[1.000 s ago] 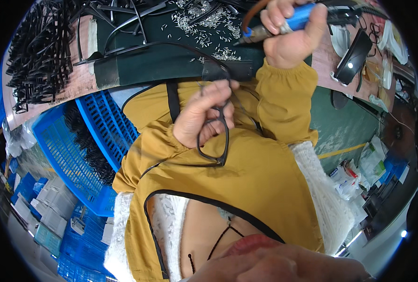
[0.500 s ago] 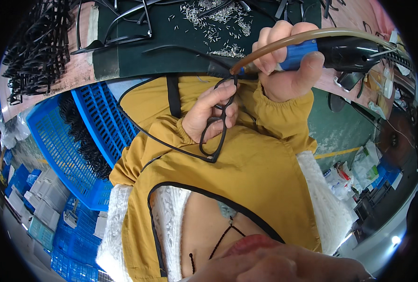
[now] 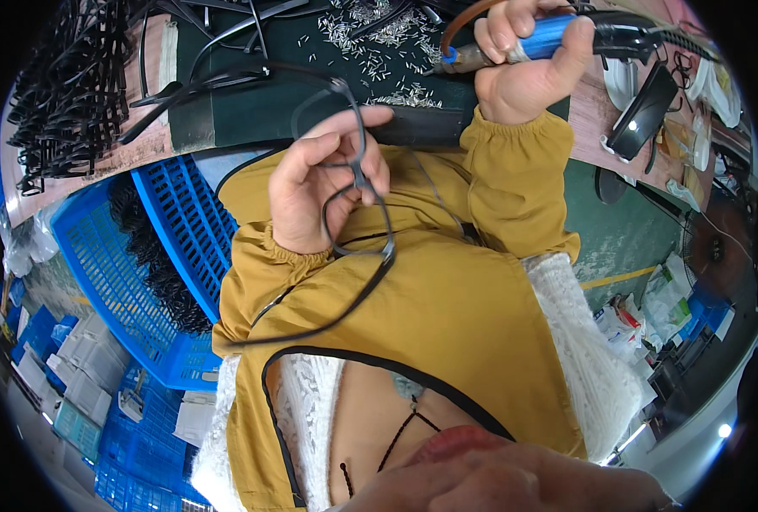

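Observation:
In my left hand [image 3: 298, 192] is a black eyeglass frame [image 3: 358, 176], gripped near its bridge with the fingers closed around it. Its temples are spread: one reaches over the dark mat [image 3: 255, 115], the other lies across my yellow apron. My right hand [image 3: 515, 90] is wrapped round a blue and black electric screwdriver [image 3: 548, 37] with a brown tube [image 3: 460, 23] at its nose. The tool points left over the mat, apart from the eyeglass frame. Many small silvery screws [image 3: 404, 64] lie scattered beneath and beyond its tip.
A stack of black eyeglass frames [image 3: 76, 94] covers the bench's left end; more lie along the back. Below, a blue basket [image 3: 97, 282] holds black parts [image 3: 144, 256]. Dark glasses [image 3: 643, 111] and small bags [image 3: 716, 90] sit at the right.
The screwdriver has lifted away from the eyeglass frame toward the far side. My left hand has moved left and turned the frame, so its temples now spread out.

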{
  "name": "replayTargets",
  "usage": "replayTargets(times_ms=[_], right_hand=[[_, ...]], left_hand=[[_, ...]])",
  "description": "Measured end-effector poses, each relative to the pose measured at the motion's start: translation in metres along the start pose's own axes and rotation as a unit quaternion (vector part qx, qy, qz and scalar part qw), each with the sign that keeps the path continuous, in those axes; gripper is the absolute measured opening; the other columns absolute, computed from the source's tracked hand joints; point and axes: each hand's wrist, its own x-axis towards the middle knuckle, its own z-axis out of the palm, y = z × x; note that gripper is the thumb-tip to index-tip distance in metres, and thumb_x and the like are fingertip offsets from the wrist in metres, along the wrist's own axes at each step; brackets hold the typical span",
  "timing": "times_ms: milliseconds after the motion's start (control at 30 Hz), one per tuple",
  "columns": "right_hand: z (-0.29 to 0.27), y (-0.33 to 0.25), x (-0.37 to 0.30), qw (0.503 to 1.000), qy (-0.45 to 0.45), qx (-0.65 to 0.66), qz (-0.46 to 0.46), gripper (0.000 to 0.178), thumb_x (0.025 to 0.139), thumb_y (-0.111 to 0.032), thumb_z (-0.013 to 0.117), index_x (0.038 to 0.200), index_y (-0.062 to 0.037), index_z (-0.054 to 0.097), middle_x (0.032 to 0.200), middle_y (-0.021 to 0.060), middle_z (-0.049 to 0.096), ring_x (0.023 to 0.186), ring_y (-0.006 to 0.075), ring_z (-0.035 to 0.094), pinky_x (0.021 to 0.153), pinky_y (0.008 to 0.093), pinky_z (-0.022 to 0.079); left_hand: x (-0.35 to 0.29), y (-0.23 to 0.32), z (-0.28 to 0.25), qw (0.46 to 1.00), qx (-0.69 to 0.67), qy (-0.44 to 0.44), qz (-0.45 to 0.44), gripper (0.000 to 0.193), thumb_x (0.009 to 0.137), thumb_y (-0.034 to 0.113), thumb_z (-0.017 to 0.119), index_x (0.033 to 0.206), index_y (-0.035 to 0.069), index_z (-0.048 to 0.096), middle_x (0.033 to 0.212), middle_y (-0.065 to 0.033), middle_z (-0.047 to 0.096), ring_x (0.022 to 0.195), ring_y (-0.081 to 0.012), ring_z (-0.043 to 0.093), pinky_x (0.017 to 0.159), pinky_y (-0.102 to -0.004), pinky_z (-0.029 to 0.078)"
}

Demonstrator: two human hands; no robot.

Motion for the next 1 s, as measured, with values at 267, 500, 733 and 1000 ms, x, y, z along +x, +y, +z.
replayTargets(times_ms=[267,500,733,1000], right_hand=[[-0.011,-0.014,-0.007,0.995,-0.032,0.055,0.079,0.037,0.104,-0.052,0.055,0.101,-0.0155,0.058,0.072,-0.0005,0.048,0.053,0.0102,0.045,0.043,0.0238,0.034],[-0.010,-0.013,-0.026,0.972,-0.192,0.032,0.129,0.045,0.101,-0.052,0.059,0.106,-0.0094,0.047,0.074,0.0015,0.048,0.057,0.0127,0.045,0.048,0.0257,0.036],[0.000,-0.019,-0.023,0.959,-0.225,-0.021,0.171,0.047,0.100,-0.053,0.063,0.104,-0.0091,0.047,0.072,0.0015,0.047,0.056,0.0124,0.044,0.048,0.0252,0.035],[-0.004,-0.003,-0.028,0.963,-0.215,0.060,0.153,0.043,0.102,-0.051,0.059,0.107,-0.0093,0.049,0.072,0.0021,0.047,0.055,0.0116,0.044,0.047,0.0254,0.035]], left_hand=[[0.013,-0.038,0.008,0.908,0.303,-0.007,0.289,0.015,0.104,0.003,0.055,0.118,-0.002,0.056,0.128,-0.0195,0.058,0.123,-0.0314,0.060,0.105,-0.0417,0.053],[-0.005,-0.052,-0.015,0.795,0.515,-0.036,0.318,0.034,0.089,-0.016,0.051,0.117,-0.002,0.063,0.137,-0.0293,0.061,0.115,-0.0363,0.068,0.093,-0.0315,0.052],[-0.001,-0.058,-0.022,0.815,0.471,-0.045,0.334,0.024,0.094,-0.014,0.053,0.115,-0.004,0.062,0.124,-0.0298,0.068,0.120,-0.0366,0.068,0.096,-0.0335,0.052],[0.004,-0.061,-0.031,0.815,0.454,-0.055,0.356,0.023,0.095,-0.015,0.052,0.115,-0.007,0.060,0.110,-0.0274,0.069,0.127,-0.0465,0.062,0.100,-0.0401,0.052]])
